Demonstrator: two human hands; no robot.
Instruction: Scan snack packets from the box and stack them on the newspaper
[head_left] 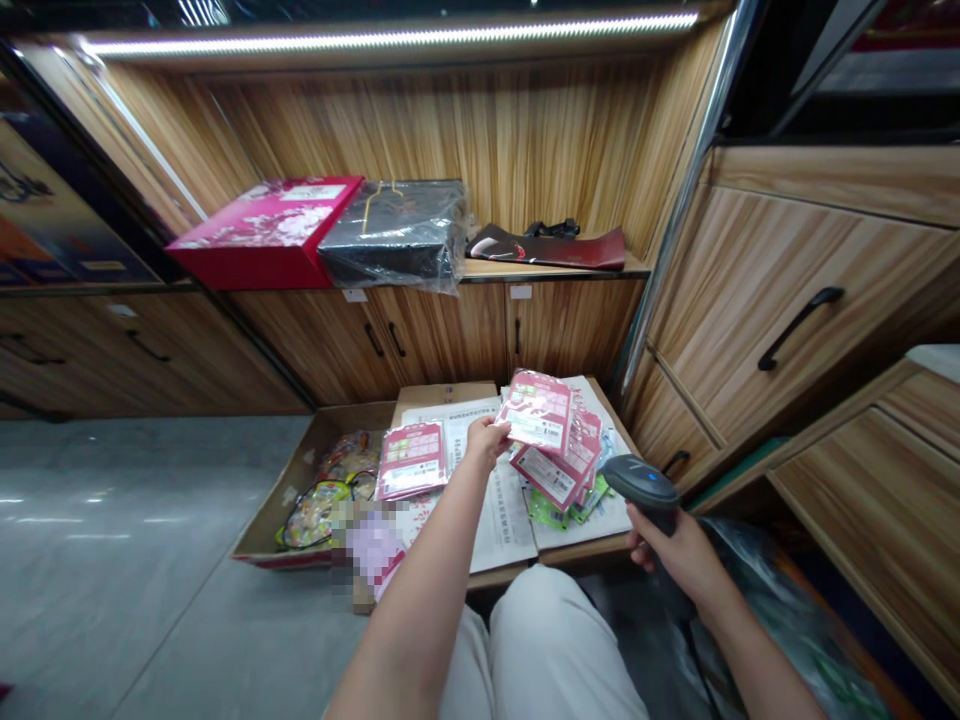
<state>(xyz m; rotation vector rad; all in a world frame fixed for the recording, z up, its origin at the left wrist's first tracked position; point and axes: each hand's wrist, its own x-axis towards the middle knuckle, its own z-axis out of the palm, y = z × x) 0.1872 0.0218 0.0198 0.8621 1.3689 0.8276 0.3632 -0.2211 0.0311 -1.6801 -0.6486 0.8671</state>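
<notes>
My left hand (486, 440) is closed in a pinch on a pink packet (537, 410), holding it up over a pile of similar pink packets (559, 470) that lies on white papers (502, 510). My right hand (675, 552) is wrapped round the handle of a dark barcode scanner (642, 484) with a blue light, its head pointing toward the pile. Another pink packet (412, 459) lies to the left, at the edge of a cardboard box (262, 525).
The open cardboard box holds several colourful snack bags (322, 500) on the grey floor. A wooden shelf above carries a red gift box (266, 232), a plastic-wrapped black box (397, 235) and a flat dark red item (547, 248). Wooden cabinets with black handles (799, 325) stand at right. My knees (540, 640) are below.
</notes>
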